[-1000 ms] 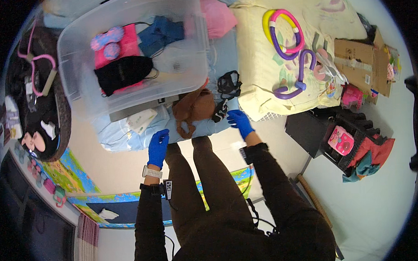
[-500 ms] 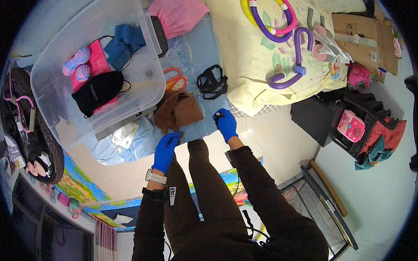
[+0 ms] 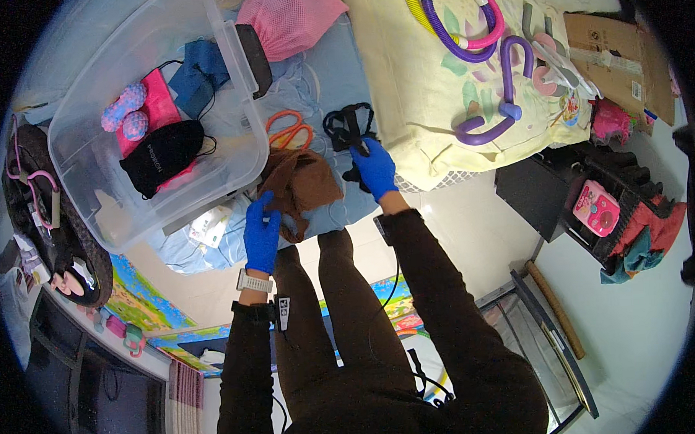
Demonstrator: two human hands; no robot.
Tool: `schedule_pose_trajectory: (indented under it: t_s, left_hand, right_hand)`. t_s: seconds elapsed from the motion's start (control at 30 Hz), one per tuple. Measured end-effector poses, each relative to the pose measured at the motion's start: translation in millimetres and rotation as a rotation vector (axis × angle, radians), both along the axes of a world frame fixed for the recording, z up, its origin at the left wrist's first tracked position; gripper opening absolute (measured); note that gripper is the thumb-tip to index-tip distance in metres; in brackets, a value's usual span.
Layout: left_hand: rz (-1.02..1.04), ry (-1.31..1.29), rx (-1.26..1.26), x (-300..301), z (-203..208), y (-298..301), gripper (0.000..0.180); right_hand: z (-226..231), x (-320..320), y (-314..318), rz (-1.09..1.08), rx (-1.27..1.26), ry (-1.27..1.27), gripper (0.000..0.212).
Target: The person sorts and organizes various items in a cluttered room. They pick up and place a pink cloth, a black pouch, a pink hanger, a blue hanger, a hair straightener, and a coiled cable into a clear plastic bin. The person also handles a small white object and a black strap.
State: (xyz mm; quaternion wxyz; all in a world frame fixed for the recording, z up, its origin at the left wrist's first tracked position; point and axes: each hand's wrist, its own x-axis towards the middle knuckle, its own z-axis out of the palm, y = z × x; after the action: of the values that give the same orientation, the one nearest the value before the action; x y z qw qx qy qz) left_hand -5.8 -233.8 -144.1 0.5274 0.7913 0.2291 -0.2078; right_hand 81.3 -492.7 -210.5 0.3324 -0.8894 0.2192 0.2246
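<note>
Both my hands wear blue gloves. My right hand [image 3: 376, 168] reaches over the near side of a black strap bundle [image 3: 347, 127] on the blue sheet, fingers closed on part of it. Another dark piece shows beside the thumb; whether it joins the bundle, I cannot tell. My left hand [image 3: 262, 231] is held with fingers apart at the near left edge of a crumpled brown cloth [image 3: 310, 186], with nothing visible in it. Orange-handled scissors [image 3: 289, 129] lie just beyond the cloth.
A clear plastic bin [image 3: 79, 192] at left holds a black drawstring pouch [image 3: 162, 156], pink and blue cloths and a bumpy massage ball toy. A pink mesh bag [image 3: 291, 20] lies behind. On the cream bedding [image 3: 405, 100] sit a ringed hoop and a purple curved exerciser [image 3: 507, 89].
My right hand has moved forward onto the black strap bundle. My left hand has shifted left, its fingers spreading, and the brown cloth's near end now lies differently.
</note>
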Motion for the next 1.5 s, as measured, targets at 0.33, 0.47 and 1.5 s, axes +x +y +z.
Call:
schedule_pose_trajectory:
  t_s: [0.33, 0.47, 1.5]
  left_hand:
    - [0.304, 0.510, -0.927, 35.4, 9.9, -59.4, 0.051]
    - [0.347, 0.626, -1.482, 51.3, 53.1, -66.1, 0.047]
    - [-0.216, 0.050, -0.385, -8.2, 437.9, 120.0, 0.015]
  right_hand:
    - [145.5, -28.1, -10.3, -0.795, 1.241, 0.680, 0.023]
    - [180.7, -47.3, 0.8, -0.413, 1.126, 0.677, 0.031]
    - [469.1, 5.2, 133.2, 0.686, 0.970, 0.411, 0.027]
